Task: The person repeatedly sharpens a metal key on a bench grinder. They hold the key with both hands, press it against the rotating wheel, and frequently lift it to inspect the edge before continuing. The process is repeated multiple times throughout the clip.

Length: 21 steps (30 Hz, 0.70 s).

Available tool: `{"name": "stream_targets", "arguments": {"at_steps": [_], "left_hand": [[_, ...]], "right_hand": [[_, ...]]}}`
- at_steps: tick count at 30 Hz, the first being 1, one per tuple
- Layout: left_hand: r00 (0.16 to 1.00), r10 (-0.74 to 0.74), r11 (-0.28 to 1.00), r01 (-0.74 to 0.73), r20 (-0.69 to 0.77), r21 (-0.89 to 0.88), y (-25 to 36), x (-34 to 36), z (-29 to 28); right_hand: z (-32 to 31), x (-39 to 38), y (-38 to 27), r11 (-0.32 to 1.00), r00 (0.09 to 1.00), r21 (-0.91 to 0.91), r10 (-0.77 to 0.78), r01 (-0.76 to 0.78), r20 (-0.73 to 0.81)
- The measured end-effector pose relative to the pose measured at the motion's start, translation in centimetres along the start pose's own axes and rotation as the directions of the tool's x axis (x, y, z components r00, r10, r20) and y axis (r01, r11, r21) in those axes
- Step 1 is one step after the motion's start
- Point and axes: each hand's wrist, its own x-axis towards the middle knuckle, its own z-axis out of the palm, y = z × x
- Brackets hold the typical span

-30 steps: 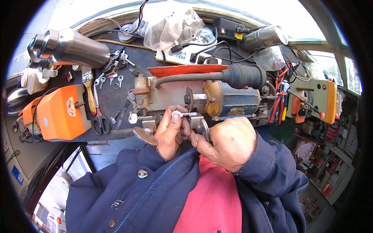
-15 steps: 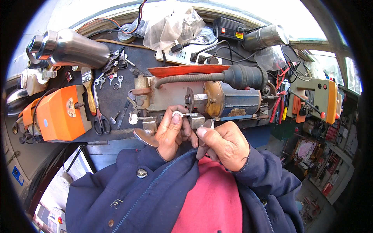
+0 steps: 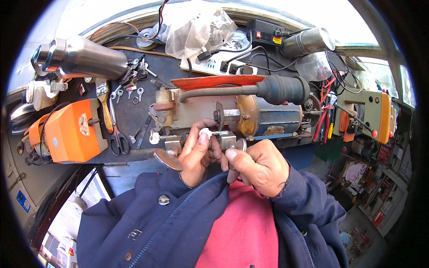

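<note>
A key-cutting machine lies in front of me, with a blue and brass-coloured motor (image 3: 277, 117) and a toothed cutting wheel (image 3: 218, 115). My left hand (image 3: 195, 157) pinches the pale head of a key (image 3: 205, 132) between thumb and finger. The key's blade lies at the right clamp (image 3: 228, 139), below the wheel. My right hand (image 3: 262, 169) is closed on the round metal knob (image 3: 241, 145) of that clamp; its lower fingers are partly hidden. Another key (image 3: 154, 137) sits at the left clamp (image 3: 173, 144), whose disc-shaped knob (image 3: 168, 159) is beside my left wrist.
Scissors (image 3: 118, 138), a brush (image 3: 104, 107) and several loose keys (image 3: 134, 76) lie on the left of the bench. An orange machine (image 3: 73, 131) stands at far left, steel flasks (image 3: 89, 58) behind. A flexible lamp (image 3: 281, 89) crosses above the motor. Pliers and screwdrivers (image 3: 330, 127) sit at right.
The view has shifted very slightly. Both hands keep the same hold, the left on the key and the right on the clamp knob, with barely any movement.
</note>
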Motion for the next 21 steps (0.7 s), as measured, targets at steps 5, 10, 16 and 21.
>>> {"name": "stream_targets", "arguments": {"at_steps": [5,10,16,21], "left_hand": [[1.000,0.024,0.999,-0.023,-0.020,0.024,-0.22,0.10,-0.04],[1.000,0.011,1.000,-0.010,-0.024,0.014,-0.27,0.05,-0.13],[1.000,0.009,1.000,-0.010,0.018,0.019,-0.15,0.21,-0.39],[1.000,-0.005,0.999,0.004,0.015,0.047,-0.05,0.16,-0.70]], "right_hand": [[-0.02,0.25,0.30,1.000,1.000,-0.010,-0.006,0.006,0.013],[-0.58,0.23,0.37,0.997,0.995,-0.053,0.054,-0.050,0.082],[-0.28,0.52,0.63,0.999,0.999,-0.041,-0.030,0.031,0.019],[-0.35,0.56,0.58,0.999,1.000,-0.049,-0.018,0.019,0.023]]}}
